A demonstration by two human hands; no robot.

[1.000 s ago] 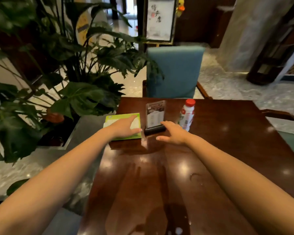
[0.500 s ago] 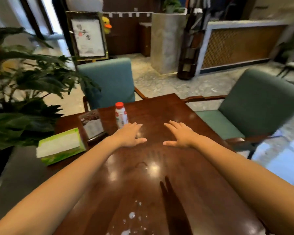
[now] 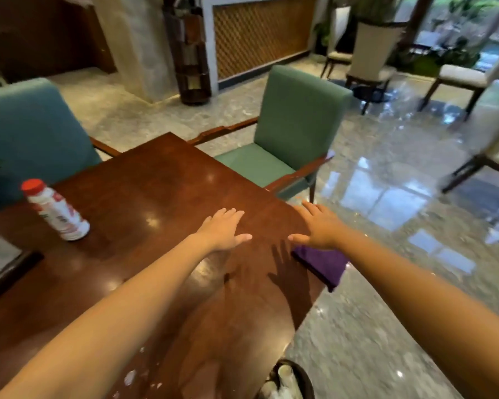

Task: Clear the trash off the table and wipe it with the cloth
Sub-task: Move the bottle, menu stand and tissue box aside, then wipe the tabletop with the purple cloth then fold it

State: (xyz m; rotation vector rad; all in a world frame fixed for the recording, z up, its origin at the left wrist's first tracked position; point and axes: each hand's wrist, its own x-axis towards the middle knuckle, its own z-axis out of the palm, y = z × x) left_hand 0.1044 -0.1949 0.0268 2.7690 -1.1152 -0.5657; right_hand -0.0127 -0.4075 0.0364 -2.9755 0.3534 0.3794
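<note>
We hover over the table (image 3: 156,182), nothing held.
Bottle (image 3: 55,214) stands at the table's left side; left hand (image 3: 224,230) and right hand (image 3: 319,227) spread wide, empty; cloth (image 3: 323,264) overhangs the table's right edge, so we think a sloppy grab could knock it off.

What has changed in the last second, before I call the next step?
Both hands swept right across the table, away from the menu stand: the left hand is now spread over the wood near the right edge, the right hand over the purple cloth lying there. Nothing was taken hold of or let go; both hands are open and empty. The bottle stands upright where it was, untouched.
</note>
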